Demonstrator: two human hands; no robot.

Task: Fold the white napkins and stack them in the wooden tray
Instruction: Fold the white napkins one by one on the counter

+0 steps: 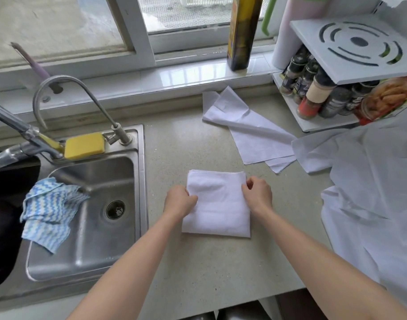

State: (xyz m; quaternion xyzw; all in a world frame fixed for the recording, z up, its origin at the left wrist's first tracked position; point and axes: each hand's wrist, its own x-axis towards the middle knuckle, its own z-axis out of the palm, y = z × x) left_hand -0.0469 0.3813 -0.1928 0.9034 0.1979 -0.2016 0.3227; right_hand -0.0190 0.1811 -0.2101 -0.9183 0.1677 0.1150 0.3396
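Right of the sink (pixel 137 144), on the countertop (pixel 221 273): folded napkin (pixel 217 206), left hand (pixel 179 200) pinching its left edge, right hand (pixel 258 192) pinching its right edge. Beyond the sink's far right corner, unfolded napkins (pixel 251 130), loosely overlapped.

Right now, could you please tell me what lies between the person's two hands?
In the head view, the folded white napkin spans the gap: the left hand grips its left edge, the right hand its right edge.
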